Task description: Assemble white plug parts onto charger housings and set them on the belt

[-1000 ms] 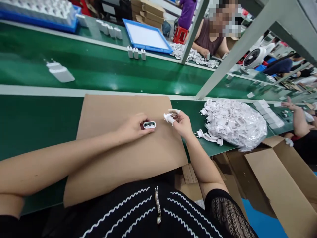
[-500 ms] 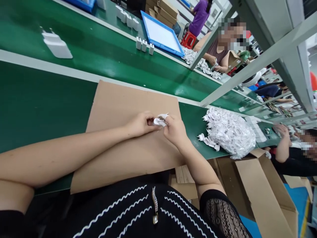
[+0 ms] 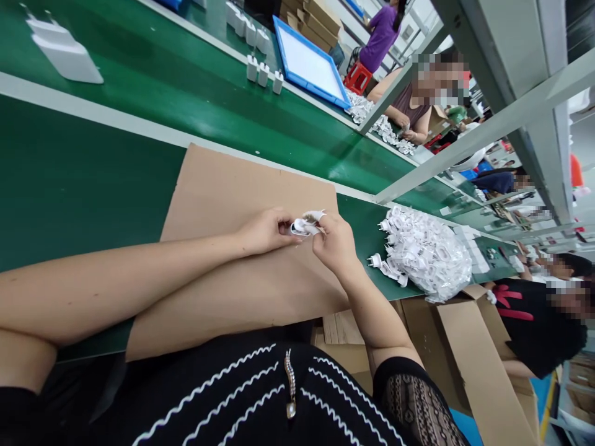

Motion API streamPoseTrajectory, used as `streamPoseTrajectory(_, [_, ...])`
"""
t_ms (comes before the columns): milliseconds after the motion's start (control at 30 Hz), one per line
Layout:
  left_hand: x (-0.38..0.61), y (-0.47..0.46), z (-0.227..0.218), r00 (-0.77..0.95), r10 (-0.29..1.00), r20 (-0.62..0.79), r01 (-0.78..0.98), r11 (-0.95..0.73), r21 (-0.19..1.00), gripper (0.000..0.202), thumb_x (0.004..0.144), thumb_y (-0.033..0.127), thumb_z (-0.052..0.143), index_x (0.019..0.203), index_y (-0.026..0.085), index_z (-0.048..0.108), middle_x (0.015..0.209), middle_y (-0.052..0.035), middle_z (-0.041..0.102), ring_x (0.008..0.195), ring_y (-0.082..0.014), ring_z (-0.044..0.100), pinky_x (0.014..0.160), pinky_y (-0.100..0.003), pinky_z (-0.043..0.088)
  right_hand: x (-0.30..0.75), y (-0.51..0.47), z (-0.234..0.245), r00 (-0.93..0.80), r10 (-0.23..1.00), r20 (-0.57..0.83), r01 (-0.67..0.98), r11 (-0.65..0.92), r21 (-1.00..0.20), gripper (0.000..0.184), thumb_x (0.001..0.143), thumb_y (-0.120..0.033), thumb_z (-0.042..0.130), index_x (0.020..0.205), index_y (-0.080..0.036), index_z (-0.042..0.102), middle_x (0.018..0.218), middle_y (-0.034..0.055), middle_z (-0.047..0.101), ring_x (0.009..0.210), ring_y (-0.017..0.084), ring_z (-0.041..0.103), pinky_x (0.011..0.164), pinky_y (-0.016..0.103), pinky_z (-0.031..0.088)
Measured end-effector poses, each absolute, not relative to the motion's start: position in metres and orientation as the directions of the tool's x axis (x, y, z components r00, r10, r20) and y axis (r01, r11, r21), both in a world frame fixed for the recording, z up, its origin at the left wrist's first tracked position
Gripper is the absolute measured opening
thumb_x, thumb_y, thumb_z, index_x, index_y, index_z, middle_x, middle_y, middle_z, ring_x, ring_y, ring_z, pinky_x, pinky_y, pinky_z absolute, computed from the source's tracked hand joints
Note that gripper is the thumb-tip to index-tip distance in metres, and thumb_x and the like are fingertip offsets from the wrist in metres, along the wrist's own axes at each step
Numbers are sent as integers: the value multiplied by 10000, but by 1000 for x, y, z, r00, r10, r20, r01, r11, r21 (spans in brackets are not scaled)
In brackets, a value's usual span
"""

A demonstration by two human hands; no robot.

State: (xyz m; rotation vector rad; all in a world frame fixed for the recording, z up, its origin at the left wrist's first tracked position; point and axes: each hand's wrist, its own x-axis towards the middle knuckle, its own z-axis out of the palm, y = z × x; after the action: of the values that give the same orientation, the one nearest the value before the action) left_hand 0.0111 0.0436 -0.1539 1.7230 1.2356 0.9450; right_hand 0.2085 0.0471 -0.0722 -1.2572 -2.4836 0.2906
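Note:
Above a brown cardboard sheet (image 3: 223, 285), my two hands meet at a small white plastic charger housing (image 3: 298, 228). My left hand (image 3: 267, 233) has thumb and fingers closed on its left end, where an oval rim shows. At its other side, my right hand (image 3: 338, 244) is closed on a thin white cloth-like piece (image 3: 318, 217) with a brownish patch, pressed against the housing. The fingers hide part of both pieces, so what the white piece is made of cannot be made out.
A plastic bag of white chargers (image 3: 425, 254) lies to the right, a few loose beside it. On the green belt (image 3: 186, 99) lies a charger (image 3: 65, 52); several stand farther back near a blue tray (image 3: 311, 65). An open carton (image 3: 483, 365) stands lower right. Co-workers sit across and right.
The housing has turned slightly, showing more of its oval rim, and my right hand has shifted a little right. The charger on the belt has moved left. The right co-worker's raised hand has come down.

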Motion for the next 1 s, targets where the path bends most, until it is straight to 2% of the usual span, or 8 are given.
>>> streamPoseTrajectory(133, [11,44,-154,244,963,115,342,-197,919,369,749,521,828,839,188,697,811,-32,619,742,-194,587,659,-318,435,203,43,-77,-575,807,136,771,590,-240,491,781,-15,521,1188,-201,725,1094,102,743,1076,275,654,862,350,520])
streamPoseTrajectory(300, [11,41,-150,247,962,119,330,-199,923,342,739,495,819,804,189,681,807,-32,629,740,-193,588,661,-317,441,196,42,-70,-609,787,97,782,616,-91,398,811,-37,531,1121,-173,741,996,117,726,947,270,641,746,331,463])
streamPoseTrajectory(500, [12,42,-149,248,958,145,348,-228,910,295,740,454,797,748,192,660,749,-19,599,700,-181,553,639,-307,406,191,44,-63,-611,791,30,787,612,-82,342,794,-49,582,1060,-178,755,965,111,734,893,267,654,690,326,431])
streamPoseTrajectory(667, [15,41,-147,237,961,144,410,-234,881,296,764,484,764,800,200,689,749,-23,599,708,-190,550,649,-309,408,191,37,-73,-467,878,109,847,479,-232,442,785,-13,589,1146,-203,760,1033,88,765,971,256,686,802,322,495])
streamPoseTrajectory(833, [22,29,-151,250,943,219,505,-320,802,361,823,572,638,762,217,610,749,-45,599,728,-237,579,664,-351,442,194,18,-91,-385,905,180,820,425,-384,372,901,-57,571,1196,-197,750,1135,81,774,1080,232,702,958,303,514])
streamPoseTrajectory(900, [24,31,-154,275,945,179,528,-304,793,371,828,579,625,916,220,649,828,-62,660,752,-263,613,690,-379,486,199,17,-98,-370,908,198,786,420,-453,452,912,-53,569,1305,-229,708,1205,64,761,1173,226,691,1001,298,513])
streamPoseTrajectory(1000, [28,33,-152,323,940,111,520,-274,809,496,818,621,633,1122,229,652,971,-84,738,820,-303,680,769,-430,556,217,10,-103,-333,900,280,694,435,-574,676,908,-95,633,1536,-315,515,1463,57,641,1278,220,655,1047,313,521])
